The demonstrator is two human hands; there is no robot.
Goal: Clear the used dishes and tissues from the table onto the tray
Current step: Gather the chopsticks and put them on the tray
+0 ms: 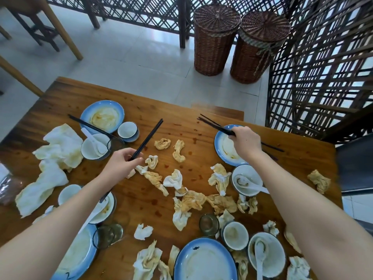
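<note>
Chopsticks (149, 138) black, slender, pairs gripped by left hand (121, 164), right hand (247, 143)

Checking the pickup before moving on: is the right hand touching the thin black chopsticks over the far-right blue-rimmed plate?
Touching. The head view shows the right hand gripping the thin black chopsticks, which stick out on both sides of it.

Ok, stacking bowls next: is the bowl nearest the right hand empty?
No: a white spoon lies in the bowl, its handle over the rim.
</note>
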